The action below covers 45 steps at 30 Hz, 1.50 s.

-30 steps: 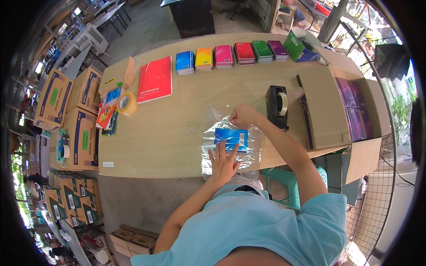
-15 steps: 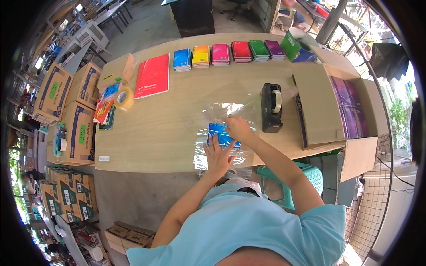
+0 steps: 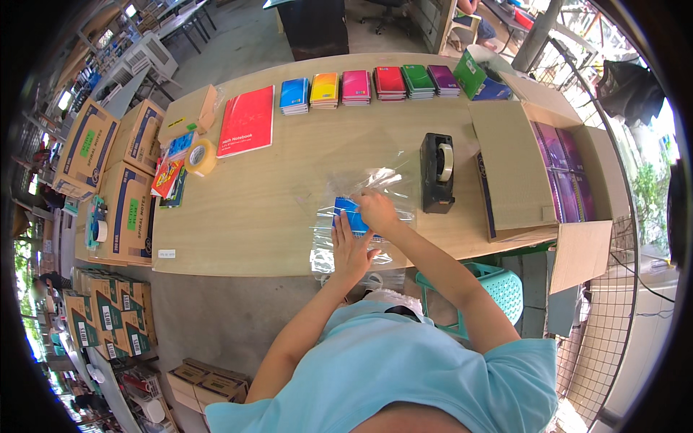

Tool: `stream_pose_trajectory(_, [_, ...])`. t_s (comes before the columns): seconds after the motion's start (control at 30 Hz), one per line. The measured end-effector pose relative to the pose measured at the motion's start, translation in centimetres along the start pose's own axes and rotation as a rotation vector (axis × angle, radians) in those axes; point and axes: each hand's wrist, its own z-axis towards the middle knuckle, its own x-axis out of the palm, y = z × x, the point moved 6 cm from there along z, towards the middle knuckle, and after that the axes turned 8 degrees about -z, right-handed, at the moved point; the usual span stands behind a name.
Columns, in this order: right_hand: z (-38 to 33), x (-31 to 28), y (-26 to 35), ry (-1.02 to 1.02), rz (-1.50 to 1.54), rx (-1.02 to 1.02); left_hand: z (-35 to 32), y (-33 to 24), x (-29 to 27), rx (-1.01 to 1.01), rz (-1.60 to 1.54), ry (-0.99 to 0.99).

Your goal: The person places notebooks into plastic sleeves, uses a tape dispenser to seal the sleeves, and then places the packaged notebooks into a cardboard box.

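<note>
A small blue spiral notebook (image 3: 346, 207) lies on the table near its front edge, with clear plastic (image 3: 323, 238) spread around and over it. My left hand (image 3: 351, 252) presses on the notebook's lower part through the plastic, fingers stretched out flat and thumb apart. Bent over the notebook's upper right side is my right hand (image 3: 378, 213), its fingers closed on the plastic. Its fingertips are partly hidden. To the right of the hands stands a black tape dispenser (image 3: 436, 184) with a roll of clear tape.
Stacks of small coloured notebooks (image 3: 355, 88) line the table's far side, beside a large red notebook (image 3: 247, 119). A tape roll (image 3: 201, 157) and cartons (image 3: 126, 209) are at left. An open carton (image 3: 516, 162) of purple notebooks stands at right, above a green stool (image 3: 498, 292).
My right hand has shifted slightly down and left over the plastic, its fingers more curled. My left hand stays pressed on the notebook, fingers closer together. The view has shifted slightly.
</note>
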Motion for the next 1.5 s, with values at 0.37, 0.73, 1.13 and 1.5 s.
stream_pose_trajectory(0.37, [-1.8,0.6,0.5,-0.101,0.018,0.029,0.6,0.4,1.4,-0.015,0.04,0.05])
stream_pose_trajectory(0.73, [-2.4,0.4,1.0,-0.206,0.021,0.055,1.5,1.6,2.7,0.016,0.069,0.012])
stream_pose_trajectory(1.13, [-2.9,4.3,-0.4,-0.069,-0.024,0.22,2.5,3.2,5.9,-0.018,0.085,0.032])
stream_pose_trajectory(1.5, [-6.2,0.8,3.1,-0.067,-0.175,0.058,-0.4,4.4,1.6,0.069,-0.136,0.112])
